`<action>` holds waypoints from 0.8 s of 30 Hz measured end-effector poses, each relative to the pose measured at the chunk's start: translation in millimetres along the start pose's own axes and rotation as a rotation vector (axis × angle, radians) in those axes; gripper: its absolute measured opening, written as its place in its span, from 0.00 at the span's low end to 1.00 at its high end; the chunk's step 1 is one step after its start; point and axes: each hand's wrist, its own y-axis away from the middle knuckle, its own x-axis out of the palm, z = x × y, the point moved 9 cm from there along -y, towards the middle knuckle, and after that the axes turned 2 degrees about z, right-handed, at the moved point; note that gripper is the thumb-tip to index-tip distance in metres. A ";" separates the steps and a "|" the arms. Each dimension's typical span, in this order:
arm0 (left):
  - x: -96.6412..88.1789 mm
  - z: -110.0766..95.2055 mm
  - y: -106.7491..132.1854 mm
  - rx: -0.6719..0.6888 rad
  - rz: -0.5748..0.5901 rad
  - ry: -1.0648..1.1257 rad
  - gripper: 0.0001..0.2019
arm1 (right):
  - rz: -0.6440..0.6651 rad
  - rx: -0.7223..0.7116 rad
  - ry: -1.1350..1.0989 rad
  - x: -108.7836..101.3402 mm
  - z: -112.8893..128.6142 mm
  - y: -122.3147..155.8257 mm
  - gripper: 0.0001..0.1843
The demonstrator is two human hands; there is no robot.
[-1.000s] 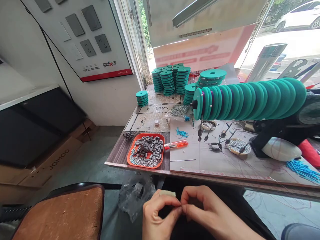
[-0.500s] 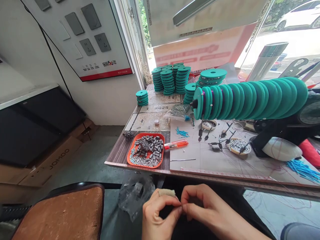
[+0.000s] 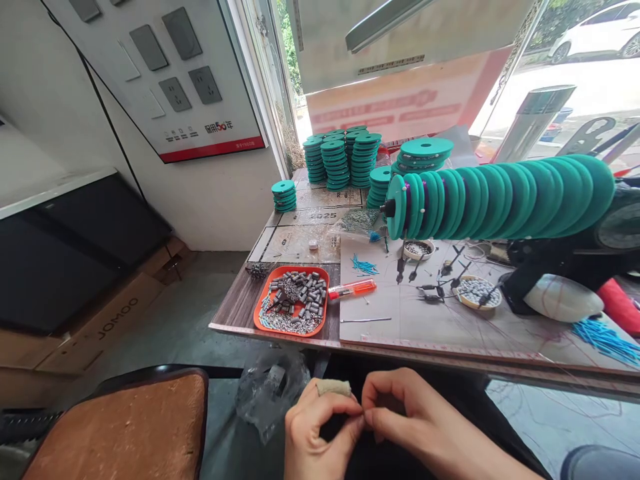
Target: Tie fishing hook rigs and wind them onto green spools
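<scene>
Both hands meet low in front of me, below the table edge. My left hand [image 3: 317,427] is closed in a pinch, with a beige tape wrap [image 3: 333,387] on one finger. My right hand [image 3: 407,417] is also pinched, its fingertips touching those of the left. Whatever sits between the fingertips is too small to make out. On the table above lies an orange tray [image 3: 293,301] full of small grey metal cylinders.
A long row of green discs [image 3: 500,197] is threaded on a horizontal spindle at the right. Stacks of green discs [image 3: 343,160] stand at the table's far end. A red-orange pen-like tool [image 3: 353,289], small bowls of beads [image 3: 475,291] and blue strands [image 3: 607,340] lie about. A brown stool [image 3: 125,427] stands at lower left.
The hands rose very slightly and the taped finger shows more; otherwise the pinch holds still.
</scene>
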 end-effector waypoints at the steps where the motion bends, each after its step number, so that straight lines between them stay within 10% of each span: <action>1: -0.4 0.5 0.4 -0.010 -0.008 -0.004 0.02 | 0.004 -0.001 0.000 0.2 0.0 -0.1 0.05; 24: -0.6 -11.7 -2.6 0.009 -0.030 -0.101 0.06 | 0.088 -0.007 0.084 1.8 2.7 -1.5 0.04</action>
